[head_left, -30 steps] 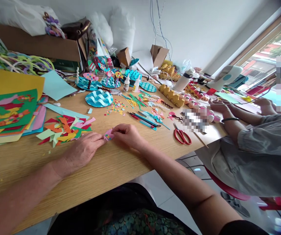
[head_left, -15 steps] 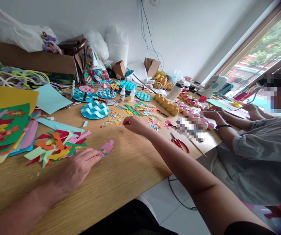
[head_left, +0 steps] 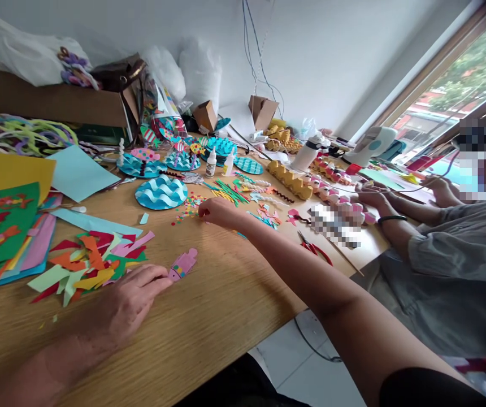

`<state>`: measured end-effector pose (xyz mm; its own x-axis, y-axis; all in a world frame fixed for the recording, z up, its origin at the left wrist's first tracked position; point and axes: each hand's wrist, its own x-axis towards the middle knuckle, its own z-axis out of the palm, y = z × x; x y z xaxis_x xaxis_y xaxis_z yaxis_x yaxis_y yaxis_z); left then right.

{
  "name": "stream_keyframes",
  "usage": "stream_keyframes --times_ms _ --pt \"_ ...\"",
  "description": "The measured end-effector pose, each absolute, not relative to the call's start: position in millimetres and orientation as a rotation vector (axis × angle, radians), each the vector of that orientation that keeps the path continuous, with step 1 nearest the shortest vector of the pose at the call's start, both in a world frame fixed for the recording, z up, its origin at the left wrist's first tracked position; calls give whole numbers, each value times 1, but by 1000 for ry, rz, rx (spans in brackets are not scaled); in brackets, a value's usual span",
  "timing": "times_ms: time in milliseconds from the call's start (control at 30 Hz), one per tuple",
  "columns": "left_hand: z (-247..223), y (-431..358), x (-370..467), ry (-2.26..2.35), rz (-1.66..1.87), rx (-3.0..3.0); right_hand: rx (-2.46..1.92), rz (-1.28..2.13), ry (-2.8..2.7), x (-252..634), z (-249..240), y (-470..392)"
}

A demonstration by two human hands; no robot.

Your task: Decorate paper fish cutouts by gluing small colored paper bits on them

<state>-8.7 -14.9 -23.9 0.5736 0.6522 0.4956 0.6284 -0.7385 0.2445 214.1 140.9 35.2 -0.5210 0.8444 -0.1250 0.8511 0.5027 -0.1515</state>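
A pink paper fish (head_left: 184, 263) with coloured dots lies on the wooden table (head_left: 209, 305). The fingertips of my left hand (head_left: 135, 297) press together on its left end. My right hand (head_left: 217, 213) is over the right edge of a scatter of small coloured paper dots (head_left: 186, 208), thumb and fingers bent into a pinch; whatever is between the fingertips is too small to make out. Behind the dots sits a blue wavy paper disc (head_left: 161, 192). Coloured paper scraps (head_left: 94, 260) lie left of my left hand.
Paper sheets (head_left: 9, 226) are stacked at the left. Glue bottles (head_left: 211, 164) and fish decorations (head_left: 144, 155) stand behind the disc. Red-handled scissors (head_left: 316, 249) lie right of my forearm. At the right a person in a grey shirt (head_left: 459, 243) has their hands over the table.
My right hand has shifted slightly left, closer over the dots. My left hand stays at the fish, and more of the fish's dotted part shows. The whole view has shifted a little.
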Motion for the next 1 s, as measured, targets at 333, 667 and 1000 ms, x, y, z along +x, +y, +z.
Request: stream_keyframes --times_ms 333,667,1000 --pt "-24 -12 -9 1092 947 2714 1369 -190 2635 211 32 156" --pt "-6 -14 -10 1134 867 2598 1652 -793 2855 220 44 131" --pt "31 8 15 1229 859 1873 1347 -2458 2379 211 49 68"
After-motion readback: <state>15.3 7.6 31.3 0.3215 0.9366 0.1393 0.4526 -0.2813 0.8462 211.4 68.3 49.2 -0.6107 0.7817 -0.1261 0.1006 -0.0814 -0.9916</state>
